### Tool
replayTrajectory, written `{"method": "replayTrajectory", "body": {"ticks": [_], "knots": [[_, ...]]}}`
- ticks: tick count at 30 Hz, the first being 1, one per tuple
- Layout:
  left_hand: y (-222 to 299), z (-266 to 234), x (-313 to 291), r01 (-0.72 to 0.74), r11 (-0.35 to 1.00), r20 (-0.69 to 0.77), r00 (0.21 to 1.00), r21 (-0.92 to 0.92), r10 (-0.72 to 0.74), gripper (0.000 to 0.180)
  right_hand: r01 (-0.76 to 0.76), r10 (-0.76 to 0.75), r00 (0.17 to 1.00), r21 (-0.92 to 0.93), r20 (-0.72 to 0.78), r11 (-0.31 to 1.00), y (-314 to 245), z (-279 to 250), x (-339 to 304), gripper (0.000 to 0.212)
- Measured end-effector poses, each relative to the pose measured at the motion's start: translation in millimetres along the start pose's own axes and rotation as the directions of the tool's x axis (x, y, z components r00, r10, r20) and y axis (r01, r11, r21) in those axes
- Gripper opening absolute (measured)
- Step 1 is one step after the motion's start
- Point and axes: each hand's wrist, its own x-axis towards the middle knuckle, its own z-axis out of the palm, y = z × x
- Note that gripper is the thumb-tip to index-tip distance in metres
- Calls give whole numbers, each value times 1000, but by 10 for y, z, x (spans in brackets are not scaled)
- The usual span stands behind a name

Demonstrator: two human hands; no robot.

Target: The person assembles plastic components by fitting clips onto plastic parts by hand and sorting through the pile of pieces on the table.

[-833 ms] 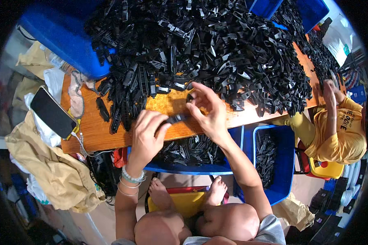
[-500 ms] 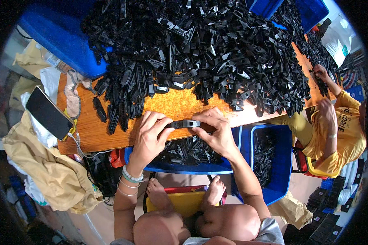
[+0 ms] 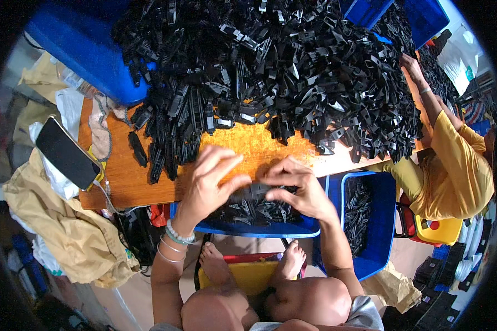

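Note:
My left hand hovers over the front edge of the wooden table, its fingers apart and a little smeared by motion. Facing it, my right hand has thumb and fingers spread, with nothing gripped. Between and just below them a blurred dark plastic part shows above the blue bin, touching neither hand as far as I can tell. Inside that bin lie many black plastic parts. Beyond my hands a large heap of long, clip-like black parts covers most of the table.
At the left edge lie a phone with a cable, a cloth and a brown paper bag. Another blue bin stands to my right. Further right a person in a yellow shirt reaches into the heap. A blue tub leans far left.
Half a second ago both hands held a black clip-like part by its ends. They have let go and moved slightly apart. The other person's arm has reached farther forward.

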Motion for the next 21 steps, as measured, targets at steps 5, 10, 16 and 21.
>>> {"method": "replayTrajectory", "body": {"ticks": [5,10,16,21], "knots": [[-67,-59,403,-131,692,38,988,710,148,24,14,-136,944,-376,-301,927,44,-63,257,15],[-80,-54,373,-235,698,125,971,677,205,18,-182,-216,869,-692,-446,699,87,8,583,25],[198,41,170,-311,861,279,937,402,208,23,-60,-272,895,-700,-354,712,195,4,541,24],[85,102,175,-124,965,108,989,230,101,28,-110,-292,882,-764,-371,636,192,3,672,17]]}}
